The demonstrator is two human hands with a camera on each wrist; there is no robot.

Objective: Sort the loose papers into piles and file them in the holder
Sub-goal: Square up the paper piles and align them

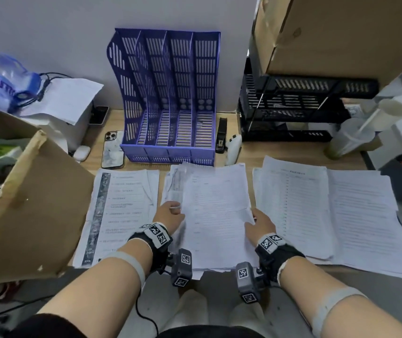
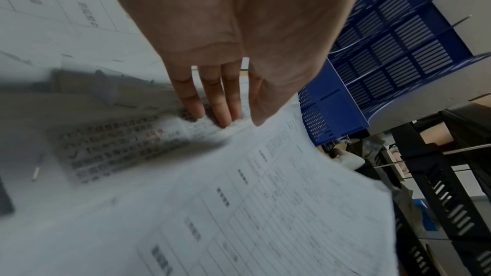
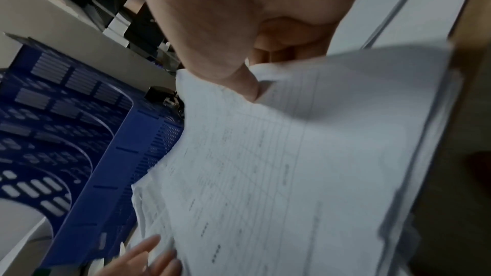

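A blue slotted file holder point(image 1: 170, 93) stands upright at the back of the desk, its slots showing no papers. Three piles of printed paper lie in front of it: a left pile point(image 1: 121, 211), a middle pile point(image 1: 215, 211) and a wide right pile point(image 1: 317, 215). My left hand point(image 1: 174, 208) is at the middle pile's left edge, its fingers point(image 2: 212, 102) straight on the sheets beneath the raised edge. My right hand point(image 1: 252, 219) pinches the middle pile's point(image 3: 292, 165) right edge, with the thumb point(image 3: 239, 79) on top and curled fingers below. That pile bows upward, blurred.
A large cardboard flap point(image 1: 29, 208) juts in at the left, over the left pile's corner. A phone point(image 1: 113, 150), a black stapler point(image 1: 221, 135) and a white object point(image 1: 234, 147) flank the holder. At the right are a black tray rack point(image 1: 292, 108), a cup point(image 1: 351, 140) and a box point(image 1: 341, 32).
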